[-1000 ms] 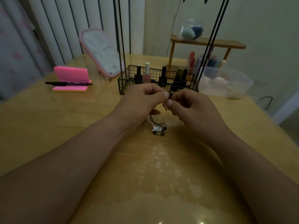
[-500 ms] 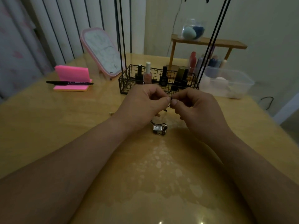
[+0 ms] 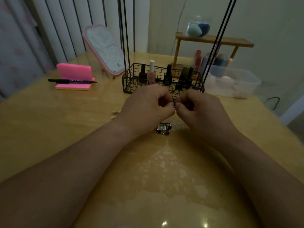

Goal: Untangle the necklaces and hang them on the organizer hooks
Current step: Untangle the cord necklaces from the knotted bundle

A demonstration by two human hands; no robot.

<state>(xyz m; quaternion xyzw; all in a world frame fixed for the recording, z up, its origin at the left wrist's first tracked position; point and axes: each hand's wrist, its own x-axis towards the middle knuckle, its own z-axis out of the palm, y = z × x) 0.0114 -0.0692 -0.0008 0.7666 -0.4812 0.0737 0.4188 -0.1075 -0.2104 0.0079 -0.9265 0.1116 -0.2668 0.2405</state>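
Both hands have closed in on each other over the last second. The loop of dark cord (image 3: 174, 105) that hung open between them is now drawn up into the pinch and only a short stretch shows. The pendant (image 3: 162, 129) lies on the bench (image 3: 49, 129) in much the same spot, just below the hands.

Assessment: work is still at the untangling stage, concentrated on one knot or clasp. Nothing has been hung.

The left hand (image 3: 148, 107) and right hand (image 3: 201, 109) are held level just above the bench, knuckles up and forearms converging. The fingers (image 3: 164, 97) of each hand are curled, with thumb and forefinger tips meeting at the centre and pinching the cord.

The organizer (image 3: 130, 83) stands just behind the hands. Its rods (image 3: 124, 38) rise out of frame, so the hooks cannot be seen.
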